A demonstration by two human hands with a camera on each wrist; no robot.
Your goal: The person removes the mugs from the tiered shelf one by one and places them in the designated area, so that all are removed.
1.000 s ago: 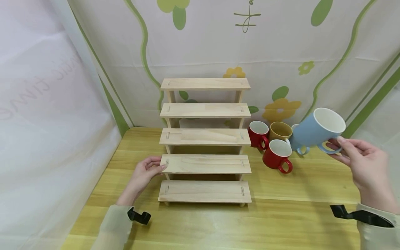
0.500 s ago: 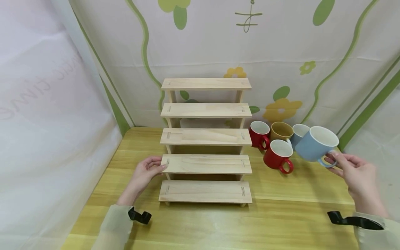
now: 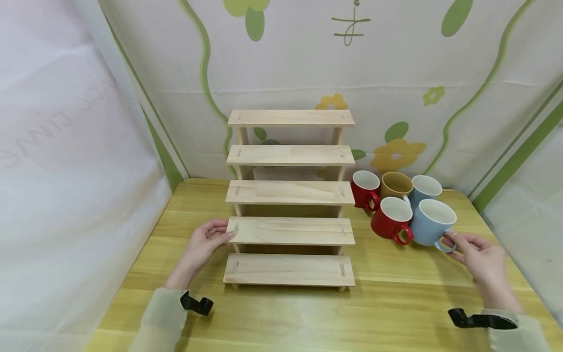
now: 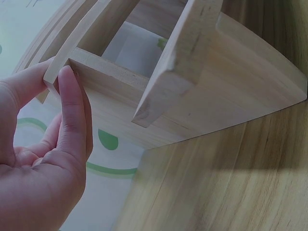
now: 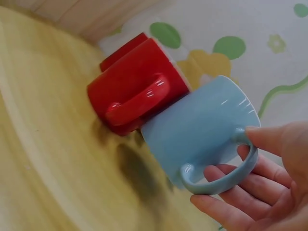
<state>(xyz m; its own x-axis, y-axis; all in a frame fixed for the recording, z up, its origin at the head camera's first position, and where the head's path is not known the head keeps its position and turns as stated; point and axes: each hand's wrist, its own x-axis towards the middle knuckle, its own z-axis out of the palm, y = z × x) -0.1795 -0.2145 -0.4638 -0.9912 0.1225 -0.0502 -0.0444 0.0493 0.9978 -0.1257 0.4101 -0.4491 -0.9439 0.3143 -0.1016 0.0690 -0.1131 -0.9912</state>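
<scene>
In the head view, my left hand pinches the left end of the second step from the bottom of a wooden stepped rack. The left wrist view shows thumb and finger on either face of that board. My right hand holds a light blue mug by its handle, upright, beside a red mug. In the right wrist view, the thumb lies on top of the blue handle with fingers around and under it. A shadow falls on the table below the mug.
Behind the held mug stand another light blue mug, a mustard mug and a second red mug, close to the rack's right side. A patterned cloth hangs behind the wooden table.
My right hand has brought the blue mug down and to the left, from tilted above the others to upright beside the front red mug. The left hand stays on the rack.
</scene>
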